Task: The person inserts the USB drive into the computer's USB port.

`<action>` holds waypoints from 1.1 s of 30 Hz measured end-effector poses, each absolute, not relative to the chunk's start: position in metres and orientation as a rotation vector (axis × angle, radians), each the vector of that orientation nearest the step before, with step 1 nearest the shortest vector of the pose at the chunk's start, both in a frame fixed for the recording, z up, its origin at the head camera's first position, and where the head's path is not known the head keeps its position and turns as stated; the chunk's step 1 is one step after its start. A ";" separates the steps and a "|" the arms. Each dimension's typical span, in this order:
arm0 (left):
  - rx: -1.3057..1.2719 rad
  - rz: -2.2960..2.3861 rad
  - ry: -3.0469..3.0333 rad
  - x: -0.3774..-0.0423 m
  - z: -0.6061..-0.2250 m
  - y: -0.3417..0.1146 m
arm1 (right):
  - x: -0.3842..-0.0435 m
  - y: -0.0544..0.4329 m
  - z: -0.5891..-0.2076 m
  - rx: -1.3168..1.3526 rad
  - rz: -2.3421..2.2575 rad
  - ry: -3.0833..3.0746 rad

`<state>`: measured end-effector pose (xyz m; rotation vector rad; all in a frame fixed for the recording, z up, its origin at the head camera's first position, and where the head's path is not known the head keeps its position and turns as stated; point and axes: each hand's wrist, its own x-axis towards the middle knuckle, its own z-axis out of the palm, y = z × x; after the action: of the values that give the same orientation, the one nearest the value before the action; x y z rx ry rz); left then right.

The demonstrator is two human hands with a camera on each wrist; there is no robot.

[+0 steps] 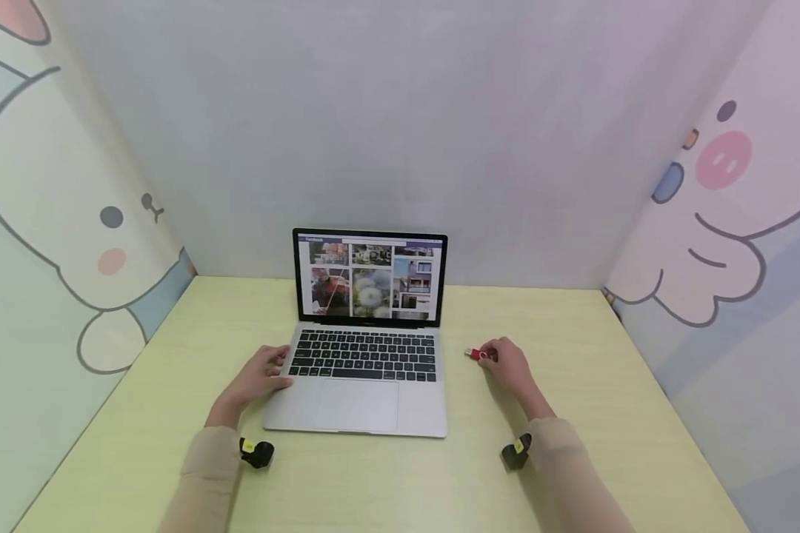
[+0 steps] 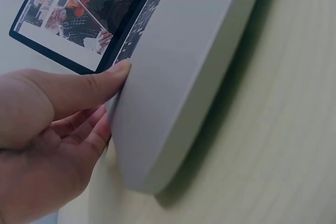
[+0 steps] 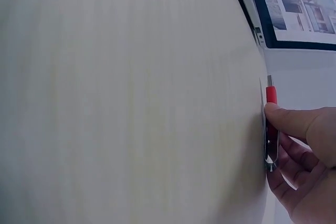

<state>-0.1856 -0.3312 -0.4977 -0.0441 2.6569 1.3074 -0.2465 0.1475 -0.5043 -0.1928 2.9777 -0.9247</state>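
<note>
Head view: right fingers (image 1: 501,347) pinch a USB stick (image 1: 476,354) apart from laptop's edge (image 1: 441,381).

Before me spreads a pale yellow, wood-grained surface (image 1: 373,485). A plain, smooth, grey-white back wall (image 1: 373,111) rises behind its far edge, tinged faintly pink toward the upper right. Along the left edge I see a pale green side wall (image 1: 13,370) printed with a large white cartoon animal (image 1: 47,185); along the right edge, a pale grey side wall (image 1: 760,385) bears a white, pink-snouted cartoon pig (image 1: 787,192). Soft light covers everything.
</note>
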 end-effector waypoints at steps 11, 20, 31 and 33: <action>-0.061 1.344 2.663 -0.184 -0.502 -0.327 | -0.254 0.120 -0.508 -0.264 -0.890 2.983; -0.091 1.352 2.666 -0.184 -0.499 -0.327 | -0.261 0.106 -0.513 -0.349 -0.839 3.033; -0.128 1.347 2.659 -0.183 -0.500 -0.325 | -0.262 0.104 -0.512 -0.311 -0.892 3.026; -0.126 1.344 2.662 -0.183 -0.500 -0.325 | -0.262 0.103 -0.512 -0.310 -0.903 3.027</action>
<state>-0.1833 -0.3247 -0.5000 -0.1264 2.6616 1.3438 -0.2623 0.1033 -0.5121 -0.3103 3.0271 -0.9031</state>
